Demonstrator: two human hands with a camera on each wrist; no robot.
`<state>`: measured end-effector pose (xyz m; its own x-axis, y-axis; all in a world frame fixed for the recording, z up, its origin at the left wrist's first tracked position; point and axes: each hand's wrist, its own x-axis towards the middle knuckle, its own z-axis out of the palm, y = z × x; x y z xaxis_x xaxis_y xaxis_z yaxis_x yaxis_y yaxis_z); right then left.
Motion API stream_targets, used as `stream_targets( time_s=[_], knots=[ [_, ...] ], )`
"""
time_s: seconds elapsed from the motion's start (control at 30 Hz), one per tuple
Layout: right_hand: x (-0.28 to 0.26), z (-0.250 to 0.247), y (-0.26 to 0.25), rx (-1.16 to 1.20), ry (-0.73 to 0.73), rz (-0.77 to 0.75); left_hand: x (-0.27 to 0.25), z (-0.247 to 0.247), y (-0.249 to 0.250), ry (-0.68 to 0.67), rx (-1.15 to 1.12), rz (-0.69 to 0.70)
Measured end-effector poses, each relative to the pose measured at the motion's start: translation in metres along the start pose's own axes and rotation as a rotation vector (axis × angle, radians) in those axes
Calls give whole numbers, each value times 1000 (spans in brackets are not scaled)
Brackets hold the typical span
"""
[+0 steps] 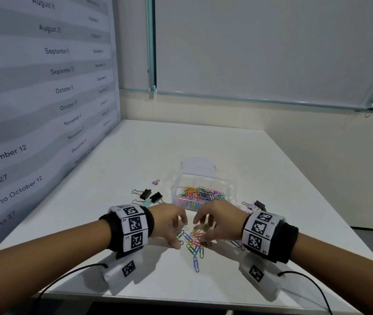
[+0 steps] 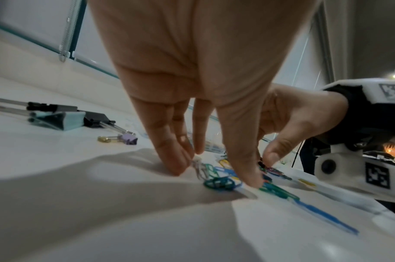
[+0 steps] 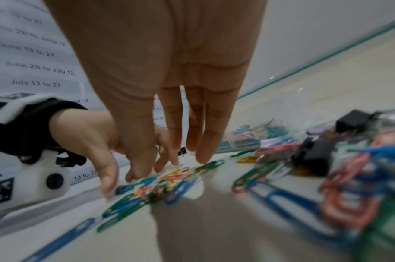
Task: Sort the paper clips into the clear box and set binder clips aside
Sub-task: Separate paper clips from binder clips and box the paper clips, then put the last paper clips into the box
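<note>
Both hands, left (image 1: 169, 223) and right (image 1: 219, 221), hover fingers-down and relaxed, gripping nothing, over the loose paper clips (image 1: 192, 242) on the table (image 1: 135, 160) just in front of the clear box (image 1: 200, 192), binder clips (image 1: 150, 196) lying off to its left.

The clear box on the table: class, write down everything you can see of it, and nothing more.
The clear box is a small container of see-through plastic, standing upright on the white table just beyond both hands. Its lid, also clear, is open and stands up at the far side. Inside lies a heap of coloured paper clips in pink, yellow, green, blue and orange, covering the bottom. Neither hand touches it. Binder clips lie on the table to its left, and more to its right.
</note>
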<state>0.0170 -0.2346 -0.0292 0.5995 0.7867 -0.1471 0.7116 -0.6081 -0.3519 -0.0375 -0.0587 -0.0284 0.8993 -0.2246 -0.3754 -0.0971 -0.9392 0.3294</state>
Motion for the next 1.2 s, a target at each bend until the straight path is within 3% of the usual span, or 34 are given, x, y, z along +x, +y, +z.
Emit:
stream_targets(
  time_s=[0.23, 0.4, 0.6, 0.8, 1.03, 1.2],
  knots=[
    [-8, 12, 4, -130, -159, 98, -9, 9, 6, 33, 70, -4],
    [3, 22, -3, -53, -44, 83, -7, 19, 28, 94, 73, 42],
    [6, 9, 2, 3, -67, 78, -3, 27, 34, 73, 119, 19],
    [5, -10, 11, -16, -51, 88, 11, 18, 21, 103, -4, 32],
    [10, -44, 24, 127, 165, 165, 21, 4, 15, 122, -15, 60],
    [21, -51, 37, 177, 359, 225, 31, -24, 16, 243, -168, 47]
  ],
)
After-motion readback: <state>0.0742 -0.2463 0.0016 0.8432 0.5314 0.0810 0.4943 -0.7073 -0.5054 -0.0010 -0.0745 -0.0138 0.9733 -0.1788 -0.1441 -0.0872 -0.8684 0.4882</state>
